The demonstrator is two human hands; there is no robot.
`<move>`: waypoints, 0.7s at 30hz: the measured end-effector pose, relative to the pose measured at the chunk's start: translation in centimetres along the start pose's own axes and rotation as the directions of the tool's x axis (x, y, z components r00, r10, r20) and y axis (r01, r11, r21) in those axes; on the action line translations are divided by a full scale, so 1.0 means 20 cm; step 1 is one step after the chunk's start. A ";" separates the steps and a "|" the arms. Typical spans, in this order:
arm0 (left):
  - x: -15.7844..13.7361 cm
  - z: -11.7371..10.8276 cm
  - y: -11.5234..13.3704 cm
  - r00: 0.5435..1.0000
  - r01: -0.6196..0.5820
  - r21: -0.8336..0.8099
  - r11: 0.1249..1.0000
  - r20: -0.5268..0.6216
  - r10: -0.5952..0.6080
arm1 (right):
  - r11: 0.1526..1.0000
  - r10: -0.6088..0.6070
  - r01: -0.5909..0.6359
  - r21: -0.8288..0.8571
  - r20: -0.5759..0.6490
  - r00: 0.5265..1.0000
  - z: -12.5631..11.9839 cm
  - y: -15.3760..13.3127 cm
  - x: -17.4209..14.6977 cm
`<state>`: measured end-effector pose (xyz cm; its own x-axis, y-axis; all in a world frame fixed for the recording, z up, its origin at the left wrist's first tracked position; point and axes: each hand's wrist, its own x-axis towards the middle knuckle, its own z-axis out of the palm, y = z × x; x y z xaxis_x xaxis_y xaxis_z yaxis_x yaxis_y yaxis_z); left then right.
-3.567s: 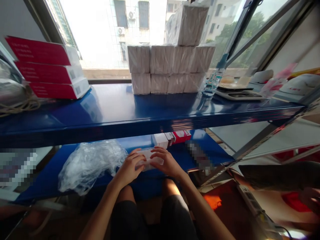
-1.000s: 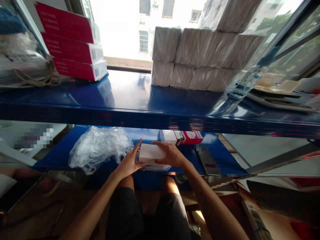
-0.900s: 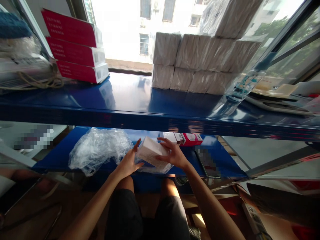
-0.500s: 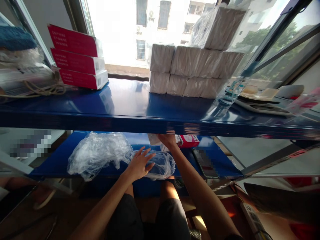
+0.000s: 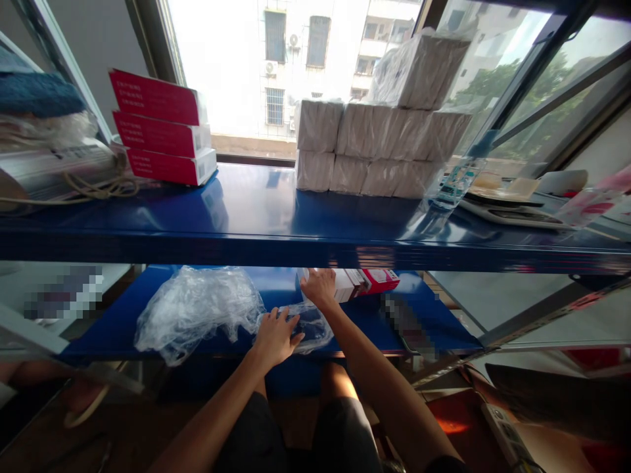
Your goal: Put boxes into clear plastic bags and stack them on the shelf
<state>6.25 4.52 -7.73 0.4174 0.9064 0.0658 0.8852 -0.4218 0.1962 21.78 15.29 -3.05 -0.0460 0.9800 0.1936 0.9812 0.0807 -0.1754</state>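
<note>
My left hand (image 5: 277,336) rests over a clear plastic bag (image 5: 311,334) on the lower shelf, with its fingers apart and bent a little. My right hand (image 5: 320,287) reaches to the back of that shelf, just under the upper shelf's front edge. Its fingers are bent over a small white box (image 5: 344,288) at the left end of a row of boxes; part of the grip is hidden behind the hand. At the row's right end lies a red and white box (image 5: 382,281). To the left of my left hand sits a crumpled heap of clear plastic bags (image 5: 200,312).
A phone (image 5: 407,325) lies right of my right forearm. The upper shelf's blue edge (image 5: 246,248) overhangs my work. On it stand stacked red boxes (image 5: 162,135), plastic-wrapped white packs (image 5: 369,144) and a clear bottle (image 5: 456,184).
The right hand has come slightly left and down, showing more of the white boxes. The left hand has settled lower onto the plastic bag. The view has tilted slightly.
</note>
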 end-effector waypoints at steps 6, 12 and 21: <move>-0.04 -0.05 -0.02 0.982 0.054 -0.037 0.998 -0.179 -0.060 | 0.979 -0.039 0.050 0.198 -0.061 0.997 -0.08 0.07 -0.01; -0.16 -0.20 -0.12 0.927 0.286 -0.038 0.957 -0.244 -0.287 | 0.956 0.023 0.024 0.293 -0.155 0.988 -0.16 0.22 -0.32; -0.14 -0.31 -0.16 0.925 0.352 -0.174 0.920 -0.090 -0.370 | 0.930 -0.061 0.047 0.365 0.026 0.998 -0.18 0.36 -0.45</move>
<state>0.97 3.38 -2.42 0.0396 0.9963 0.0761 0.9252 -0.0653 0.3738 30.04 6.44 -2.55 -0.1102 0.9776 0.1792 0.8418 0.1876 -0.5060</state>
